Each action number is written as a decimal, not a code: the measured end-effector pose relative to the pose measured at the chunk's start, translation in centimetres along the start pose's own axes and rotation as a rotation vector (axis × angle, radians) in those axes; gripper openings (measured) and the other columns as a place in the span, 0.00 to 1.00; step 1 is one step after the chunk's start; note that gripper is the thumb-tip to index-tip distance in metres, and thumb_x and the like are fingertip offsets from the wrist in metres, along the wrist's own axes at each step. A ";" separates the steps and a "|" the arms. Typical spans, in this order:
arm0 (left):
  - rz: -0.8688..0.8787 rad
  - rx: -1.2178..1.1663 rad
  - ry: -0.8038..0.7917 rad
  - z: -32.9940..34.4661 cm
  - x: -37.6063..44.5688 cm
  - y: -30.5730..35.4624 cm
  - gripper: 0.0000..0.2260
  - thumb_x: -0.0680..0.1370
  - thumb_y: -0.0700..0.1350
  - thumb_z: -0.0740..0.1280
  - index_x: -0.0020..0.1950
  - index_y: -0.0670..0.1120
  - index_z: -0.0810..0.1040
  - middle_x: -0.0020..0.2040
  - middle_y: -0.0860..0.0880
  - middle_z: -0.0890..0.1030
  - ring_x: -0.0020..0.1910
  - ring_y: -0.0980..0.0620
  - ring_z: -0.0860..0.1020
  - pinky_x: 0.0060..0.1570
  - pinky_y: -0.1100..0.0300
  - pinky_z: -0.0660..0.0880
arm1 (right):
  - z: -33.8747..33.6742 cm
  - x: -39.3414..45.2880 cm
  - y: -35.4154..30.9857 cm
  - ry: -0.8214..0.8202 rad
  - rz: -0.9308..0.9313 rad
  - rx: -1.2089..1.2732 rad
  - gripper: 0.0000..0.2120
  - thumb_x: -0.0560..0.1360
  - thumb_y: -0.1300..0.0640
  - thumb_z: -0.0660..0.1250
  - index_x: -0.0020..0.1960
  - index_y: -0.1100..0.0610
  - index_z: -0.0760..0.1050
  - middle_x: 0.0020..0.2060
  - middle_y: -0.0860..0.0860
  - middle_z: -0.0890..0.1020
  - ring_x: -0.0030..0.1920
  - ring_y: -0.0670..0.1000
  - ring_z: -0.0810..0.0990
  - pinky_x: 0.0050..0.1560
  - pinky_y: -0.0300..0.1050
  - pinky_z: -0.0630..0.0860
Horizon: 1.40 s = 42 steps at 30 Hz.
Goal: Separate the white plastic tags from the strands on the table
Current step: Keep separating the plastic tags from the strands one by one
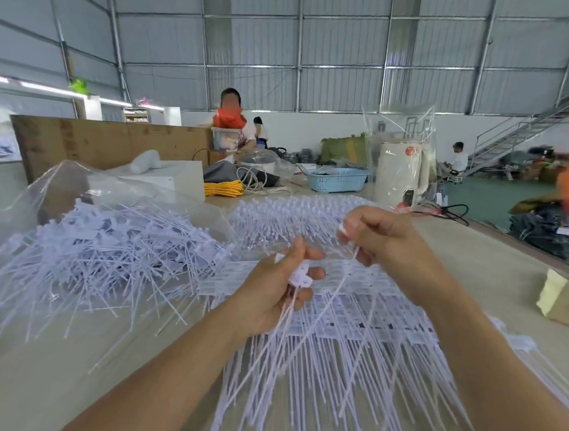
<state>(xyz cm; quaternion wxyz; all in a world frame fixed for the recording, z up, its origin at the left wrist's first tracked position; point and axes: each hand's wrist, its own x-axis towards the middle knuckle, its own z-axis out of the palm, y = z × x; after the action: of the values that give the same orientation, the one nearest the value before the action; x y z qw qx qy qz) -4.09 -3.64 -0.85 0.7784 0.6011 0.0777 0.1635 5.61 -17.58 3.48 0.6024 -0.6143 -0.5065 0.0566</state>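
White plastic tags (300,274) sit bunched in the curled left hand (275,285), and one thin white strand (342,284) runs slanting up-right to the pinching right hand (378,238), just beside it.

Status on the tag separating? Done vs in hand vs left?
Done: a big loose pile of separated tags lies at left beside a clear plastic bag. In hand: the left hand grips a small bunch of tags with strands hanging down; the right hand pinches one tag. Left: a wide sheet of joined tags under the hands, more rows behind. Looks roughly midway.
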 end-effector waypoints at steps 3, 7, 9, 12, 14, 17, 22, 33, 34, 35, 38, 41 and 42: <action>0.006 0.020 -0.081 1.3 -0.2 -0.1 0.29 0.64 0.68 0.59 0.48 0.46 0.80 0.31 0.49 0.78 0.22 0.56 0.72 0.23 0.66 0.68 | 2.8 0.1 1.0 0.019 0.038 -0.204 0.12 0.76 0.59 0.65 0.36 0.46 0.76 0.48 0.51 0.74 0.43 0.43 0.74 0.38 0.32 0.71; 0.062 0.099 -0.012 1.8 -0.4 -0.7 0.24 0.64 0.64 0.65 0.44 0.44 0.77 0.28 0.51 0.77 0.22 0.57 0.72 0.22 0.67 0.67 | 3.7 0.1 1.5 -0.023 0.058 -0.220 0.11 0.80 0.62 0.59 0.50 0.51 0.79 0.50 0.53 0.77 0.46 0.45 0.76 0.43 0.34 0.73; 0.066 0.085 0.036 1.5 -0.3 -0.8 0.18 0.71 0.60 0.65 0.41 0.44 0.77 0.29 0.50 0.77 0.21 0.56 0.72 0.21 0.67 0.67 | 2.9 0.1 1.3 -0.066 0.144 -0.163 0.12 0.82 0.58 0.54 0.56 0.53 0.77 0.47 0.50 0.79 0.40 0.41 0.77 0.40 0.33 0.74; 0.071 0.082 0.110 0.9 -0.1 -0.5 0.14 0.78 0.53 0.63 0.39 0.44 0.76 0.28 0.49 0.76 0.20 0.55 0.68 0.20 0.67 0.64 | 1.7 -0.2 1.4 -0.194 0.243 -0.174 0.13 0.82 0.57 0.55 0.50 0.59 0.78 0.39 0.51 0.80 0.33 0.46 0.78 0.36 0.37 0.76; 0.073 0.106 0.155 0.7 -0.1 -0.3 0.14 0.79 0.51 0.63 0.37 0.45 0.74 0.28 0.49 0.74 0.19 0.55 0.65 0.20 0.67 0.62 | 1.7 -0.4 1.5 -0.260 0.249 -0.266 0.14 0.81 0.56 0.57 0.46 0.60 0.78 0.33 0.47 0.80 0.26 0.44 0.74 0.30 0.37 0.73; 0.084 0.181 0.218 0.7 -0.1 -0.3 0.13 0.78 0.51 0.65 0.38 0.45 0.73 0.25 0.50 0.73 0.18 0.55 0.64 0.20 0.68 0.60 | 2.2 -0.4 1.8 -0.271 0.230 -0.307 0.15 0.80 0.55 0.59 0.46 0.65 0.78 0.27 0.40 0.80 0.23 0.38 0.73 0.27 0.29 0.68; 0.072 0.250 0.162 0.8 -0.2 -0.1 0.16 0.78 0.52 0.65 0.34 0.45 0.72 0.25 0.49 0.72 0.18 0.55 0.64 0.19 0.69 0.60 | 2.0 -0.6 1.3 -0.322 0.183 -0.269 0.15 0.80 0.58 0.59 0.37 0.58 0.77 0.24 0.37 0.78 0.24 0.36 0.71 0.27 0.25 0.65; -0.051 0.082 -0.395 1.2 -1.5 1.0 0.17 0.76 0.54 0.61 0.29 0.50 0.73 0.23 0.53 0.67 0.16 0.60 0.61 0.17 0.72 0.57 | -1.7 -0.6 1.6 -0.601 0.240 0.084 0.16 0.73 0.56 0.64 0.26 0.52 0.70 0.23 0.48 0.65 0.22 0.44 0.58 0.24 0.33 0.59; -0.046 0.021 -0.434 1.2 -1.7 1.3 0.17 0.77 0.54 0.59 0.29 0.51 0.73 0.23 0.54 0.68 0.16 0.61 0.61 0.17 0.72 0.58 | -2.0 -0.6 1.6 -0.579 0.239 0.078 0.16 0.72 0.55 0.66 0.26 0.52 0.70 0.23 0.47 0.66 0.22 0.45 0.59 0.24 0.34 0.59; -0.029 -0.055 -0.445 1.2 -1.8 1.7 0.18 0.77 0.54 0.58 0.29 0.51 0.73 0.23 0.55 0.68 0.16 0.62 0.62 0.16 0.72 0.58 | -2.3 -0.5 1.7 -0.513 0.232 0.058 0.16 0.70 0.52 0.69 0.27 0.53 0.70 0.24 0.49 0.67 0.23 0.45 0.59 0.24 0.35 0.60; 0.119 -0.290 -0.336 1.2 -1.6 3.6 0.17 0.75 0.53 0.58 0.28 0.50 0.74 0.23 0.55 0.68 0.17 0.62 0.63 0.17 0.71 0.61 | -2.2 -0.3 2.1 -0.314 0.191 -0.027 0.17 0.68 0.47 0.69 0.27 0.55 0.68 0.28 0.55 0.66 0.24 0.46 0.61 0.25 0.36 0.62; 0.344 -0.476 -0.206 0.8 -1.5 6.3 0.15 0.74 0.49 0.61 0.28 0.48 0.74 0.24 0.55 0.69 0.21 0.61 0.67 0.22 0.70 0.67 | -1.3 -0.1 2.5 -0.322 0.204 -0.111 0.18 0.71 0.50 0.66 0.27 0.56 0.67 0.26 0.53 0.65 0.25 0.48 0.61 0.26 0.39 0.61; 0.399 -0.522 -0.178 0.5 -1.7 7.4 0.14 0.74 0.47 0.61 0.28 0.46 0.75 0.25 0.53 0.71 0.23 0.60 0.70 0.24 0.69 0.70 | -1.1 -0.1 2.6 -0.317 0.215 -0.134 0.18 0.73 0.51 0.65 0.27 0.56 0.67 0.25 0.53 0.65 0.25 0.49 0.61 0.26 0.39 0.60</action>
<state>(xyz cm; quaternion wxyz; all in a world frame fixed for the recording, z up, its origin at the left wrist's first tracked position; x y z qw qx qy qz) -6.69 -3.00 6.29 0.8625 0.3968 -0.1541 0.2738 7.75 -17.73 1.63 0.4632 -0.6871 -0.5292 0.1827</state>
